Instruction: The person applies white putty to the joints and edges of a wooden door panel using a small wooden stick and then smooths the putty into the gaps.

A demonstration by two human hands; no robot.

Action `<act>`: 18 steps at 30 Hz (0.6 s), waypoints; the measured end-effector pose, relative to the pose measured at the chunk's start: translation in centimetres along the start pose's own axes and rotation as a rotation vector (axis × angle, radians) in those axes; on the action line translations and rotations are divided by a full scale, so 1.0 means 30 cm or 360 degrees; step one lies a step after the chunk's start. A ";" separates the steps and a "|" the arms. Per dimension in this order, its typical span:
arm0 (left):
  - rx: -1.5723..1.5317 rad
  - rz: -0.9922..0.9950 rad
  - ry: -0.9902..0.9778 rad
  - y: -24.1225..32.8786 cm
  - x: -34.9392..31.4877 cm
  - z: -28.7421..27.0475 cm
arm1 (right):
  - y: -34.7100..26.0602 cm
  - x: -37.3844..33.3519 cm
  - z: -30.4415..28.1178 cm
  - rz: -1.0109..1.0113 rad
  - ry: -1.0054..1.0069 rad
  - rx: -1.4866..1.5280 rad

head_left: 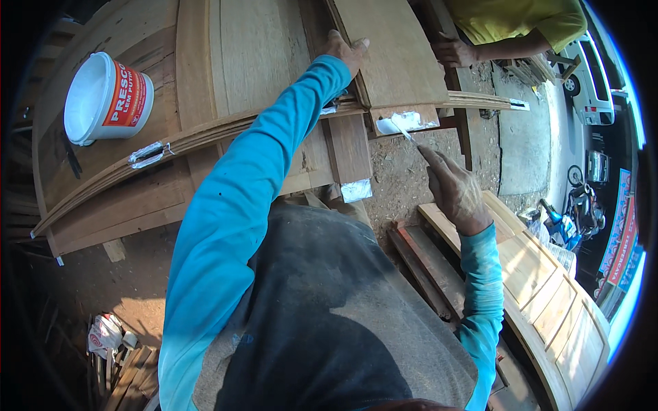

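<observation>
Between one and two o'clock from the middle of the worker's view, the projecting wooden tab [382, 126] of a brown panel [401, 51] is smeared with white paste [409, 122]. The right hand [456, 188], towards three o'clock, pinches a slim pale applicator [406, 134] whose tip meets that paste. The left hand [346, 53], at twelve, grips the panel's long edge, thumb on top. Most of the tab's upper face looks coated, though bare wood rims it; a nearby block [349, 147], just above centre, has its end whitened already, and so has a slot [149, 156] towards ten o'clock. How many joints remain uncoated I cannot tell. Farther out, a white tub [88, 103] sits at ten; a co-worker's hand [456, 53] rests at one; and pale panelled boards [541, 294] lean at four.
</observation>
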State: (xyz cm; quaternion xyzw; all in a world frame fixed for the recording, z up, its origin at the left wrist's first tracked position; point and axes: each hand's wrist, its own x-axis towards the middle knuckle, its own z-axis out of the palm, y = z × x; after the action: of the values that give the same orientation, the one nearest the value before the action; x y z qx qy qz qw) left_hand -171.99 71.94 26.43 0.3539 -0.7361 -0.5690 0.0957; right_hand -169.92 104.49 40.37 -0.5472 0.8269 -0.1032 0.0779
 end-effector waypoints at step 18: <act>0.0117 -0.0059 0.0383 -0.001 -0.064 0.046 | 0.295 0.185 -0.038 -0.1146 -0.0172 -0.0386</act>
State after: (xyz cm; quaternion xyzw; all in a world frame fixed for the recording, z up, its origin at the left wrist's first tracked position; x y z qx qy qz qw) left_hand -171.31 74.21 26.46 0.4364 -0.7331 -0.4966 0.1598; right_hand -180.22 102.82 39.11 -0.8125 0.5827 0.0036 0.0150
